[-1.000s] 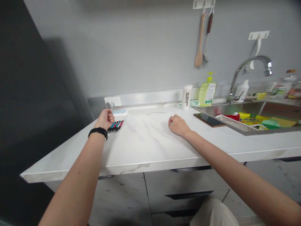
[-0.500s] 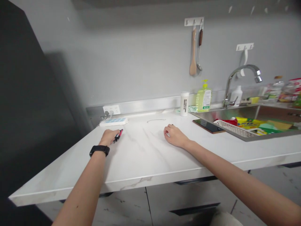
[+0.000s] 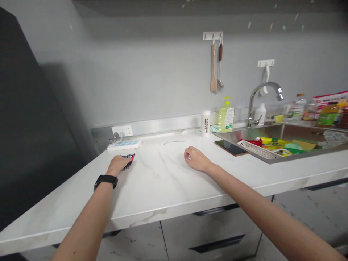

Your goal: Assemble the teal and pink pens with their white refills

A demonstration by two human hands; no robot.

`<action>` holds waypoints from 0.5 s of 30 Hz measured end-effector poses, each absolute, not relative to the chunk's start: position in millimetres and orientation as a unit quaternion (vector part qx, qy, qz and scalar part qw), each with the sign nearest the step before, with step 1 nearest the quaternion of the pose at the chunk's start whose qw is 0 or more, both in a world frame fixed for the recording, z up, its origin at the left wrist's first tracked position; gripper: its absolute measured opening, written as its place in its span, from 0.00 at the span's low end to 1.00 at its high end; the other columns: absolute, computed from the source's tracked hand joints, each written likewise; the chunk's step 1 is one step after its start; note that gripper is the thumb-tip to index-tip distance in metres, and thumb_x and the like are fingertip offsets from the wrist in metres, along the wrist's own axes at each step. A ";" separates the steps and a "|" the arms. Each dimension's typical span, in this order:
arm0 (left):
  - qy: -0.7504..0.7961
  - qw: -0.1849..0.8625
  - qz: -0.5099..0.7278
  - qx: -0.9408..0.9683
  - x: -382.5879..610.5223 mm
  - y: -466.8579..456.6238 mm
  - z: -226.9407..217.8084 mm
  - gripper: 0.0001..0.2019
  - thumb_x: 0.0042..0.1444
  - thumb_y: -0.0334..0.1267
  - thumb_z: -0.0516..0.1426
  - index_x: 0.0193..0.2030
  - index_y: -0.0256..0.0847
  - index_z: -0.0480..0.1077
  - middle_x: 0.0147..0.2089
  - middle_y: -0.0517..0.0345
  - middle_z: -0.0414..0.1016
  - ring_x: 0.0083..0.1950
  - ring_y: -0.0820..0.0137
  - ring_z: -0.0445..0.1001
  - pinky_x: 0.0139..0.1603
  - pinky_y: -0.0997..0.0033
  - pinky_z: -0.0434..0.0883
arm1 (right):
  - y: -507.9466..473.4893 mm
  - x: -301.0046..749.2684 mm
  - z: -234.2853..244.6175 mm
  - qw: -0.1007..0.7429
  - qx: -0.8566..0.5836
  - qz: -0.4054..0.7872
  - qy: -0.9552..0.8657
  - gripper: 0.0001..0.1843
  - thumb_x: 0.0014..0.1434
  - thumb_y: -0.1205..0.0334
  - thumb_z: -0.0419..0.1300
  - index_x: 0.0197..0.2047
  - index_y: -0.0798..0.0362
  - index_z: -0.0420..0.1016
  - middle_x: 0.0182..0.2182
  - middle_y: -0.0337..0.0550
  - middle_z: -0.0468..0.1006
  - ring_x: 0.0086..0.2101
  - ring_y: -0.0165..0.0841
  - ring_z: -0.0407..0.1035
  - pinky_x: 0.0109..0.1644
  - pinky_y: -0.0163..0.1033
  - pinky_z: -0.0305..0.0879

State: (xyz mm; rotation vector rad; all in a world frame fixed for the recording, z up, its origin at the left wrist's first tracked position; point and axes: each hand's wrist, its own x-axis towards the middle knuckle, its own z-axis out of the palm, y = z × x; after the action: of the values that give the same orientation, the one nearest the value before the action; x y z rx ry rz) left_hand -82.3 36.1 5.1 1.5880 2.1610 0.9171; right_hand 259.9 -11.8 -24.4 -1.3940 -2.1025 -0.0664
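Observation:
My left hand (image 3: 118, 165) lies palm down at the back left of the white marble countertop (image 3: 160, 188). It covers most of a row of several dark pens (image 3: 128, 159), and a pink-tipped end shows past my fingers. Whether it grips them, I cannot tell. My right hand (image 3: 197, 160) rests on the counter further right, its fingers curled and nothing clearly visible in them. A black wristband (image 3: 106, 181) circles my left wrist.
Behind my left hand are a white power strip (image 3: 124, 145) and wall socket (image 3: 121, 131). A thin wire (image 3: 174, 142) lies on the counter. To the right stand a white cylinder (image 3: 206, 123), green soap pump (image 3: 226, 116), and steel sink (image 3: 282, 132) holding a white basket (image 3: 257, 149).
My left hand has come down from a raised fist near the socket and now covers the pens. The whole scene has shifted left and lower in view.

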 end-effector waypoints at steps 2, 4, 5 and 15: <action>0.748 0.162 0.316 0.560 -82.4 36.9 5.4 0.14 0.39 0.44 0.61 0.14 0.41 0.63 0.11 0.58 0.60 0.18 0.68 0.62 0.19 0.71 0.54 | -11.1 260.7 -25.1 0.306 -0.518 -0.021 -0.799 0.07 0.55 0.73 0.54 0.33 0.57 0.72 0.35 0.48 0.72 0.38 0.34 0.66 0.47 0.37 0.60; 0.741 0.173 0.313 0.568 -82.8 37.5 5.3 0.14 0.39 0.44 0.61 0.14 0.41 0.63 0.10 0.59 0.60 0.18 0.69 0.61 0.19 0.71 0.53 | -10.2 261.1 -26.2 0.303 -0.505 -0.018 -0.808 0.07 0.55 0.73 0.54 0.33 0.57 0.72 0.34 0.48 0.72 0.38 0.34 0.66 0.47 0.37 0.60; 0.739 0.177 0.311 0.570 -83.2 37.9 5.0 0.14 0.38 0.44 0.62 0.14 0.40 0.63 0.10 0.59 0.59 0.18 0.69 0.61 0.19 0.71 0.53 | -9.7 261.1 -26.9 0.303 -0.498 -0.015 -0.812 0.06 0.54 0.73 0.54 0.33 0.57 0.72 0.34 0.48 0.72 0.38 0.34 0.66 0.47 0.37 0.60; 0.712 0.170 0.313 0.605 -85.7 41.2 1.7 0.12 0.39 0.43 0.60 0.15 0.40 0.65 0.11 0.60 0.59 0.19 0.69 0.61 0.21 0.72 0.53 | -10.0 260.0 -32.8 0.263 -0.381 0.049 -0.885 0.06 0.52 0.73 0.54 0.31 0.56 0.71 0.29 0.41 0.69 0.29 0.28 0.62 0.37 0.33 0.59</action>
State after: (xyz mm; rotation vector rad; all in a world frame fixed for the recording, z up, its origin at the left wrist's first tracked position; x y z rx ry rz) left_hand -85.7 41.2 1.7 1.7181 2.0241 0.8878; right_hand 260.0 -10.0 -32.8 -1.0294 -2.3931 0.1320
